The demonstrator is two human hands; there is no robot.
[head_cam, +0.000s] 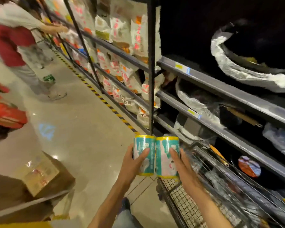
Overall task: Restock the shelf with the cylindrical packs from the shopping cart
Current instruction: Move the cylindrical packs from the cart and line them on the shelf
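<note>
STEP: carrying two cylindrical packs to shelf | LEFT: left hand fingers curled round left pack | RIGHT: right hand gripping right pack | WHERE: packs touching, 6 o'clock, above shopping cart | ADVICE: keep upright, swing toward shelf at 2 o'clock, seat one at a time.

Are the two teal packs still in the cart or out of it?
Out. The left hand and right hand hold the two teal packs side by side above the shopping cart.

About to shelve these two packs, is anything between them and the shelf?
Partly. The left hand and right hand hold two teal cylindrical packs in the aisle. The wire shopping cart stands between them and the lower shelves; the black upright post rises just ahead.
</note>
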